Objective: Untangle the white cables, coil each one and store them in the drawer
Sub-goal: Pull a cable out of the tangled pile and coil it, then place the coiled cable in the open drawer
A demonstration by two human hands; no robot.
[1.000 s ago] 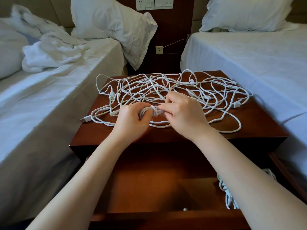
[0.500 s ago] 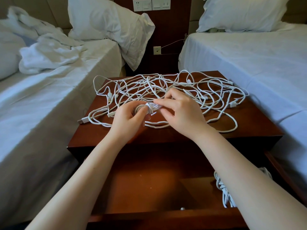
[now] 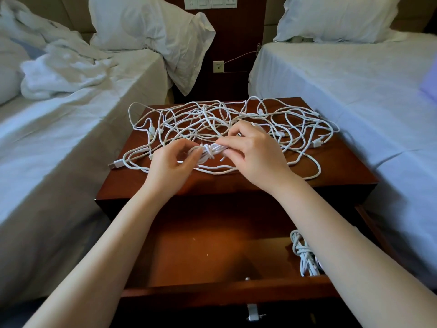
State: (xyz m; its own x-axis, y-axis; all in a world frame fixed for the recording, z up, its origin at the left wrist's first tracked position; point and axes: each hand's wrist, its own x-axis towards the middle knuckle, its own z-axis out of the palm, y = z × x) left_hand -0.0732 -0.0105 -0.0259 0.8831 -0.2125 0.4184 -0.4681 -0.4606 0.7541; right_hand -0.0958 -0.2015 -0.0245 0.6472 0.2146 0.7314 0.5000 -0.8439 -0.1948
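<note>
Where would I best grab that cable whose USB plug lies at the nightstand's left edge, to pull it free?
Probably pinch the USB plug itself, coming from the left side. It is stiff, lies flat at the nightstand edge, and points outward, away from the tangled cables, where nothing crowds it.

Your left hand [image 3: 169, 165] and right hand [image 3: 256, 153] cover both ends of the coiled cable [image 3: 210, 151], so only its wrapped middle shows. Your right forearm hides the right side of the stored bundle [image 3: 300, 252] in the drawer [image 3: 212, 290] (how many cables lie there you cannot tell). In the tangle [image 3: 236, 114] on the worktop [image 3: 343, 171], single cables cannot be traced apart, and their plugs are too small to read. The top edge cuts off the wall switches [image 3: 210, 2], the left pillow [image 3: 142, 24] and the right pillow [image 3: 331, 17].
</note>
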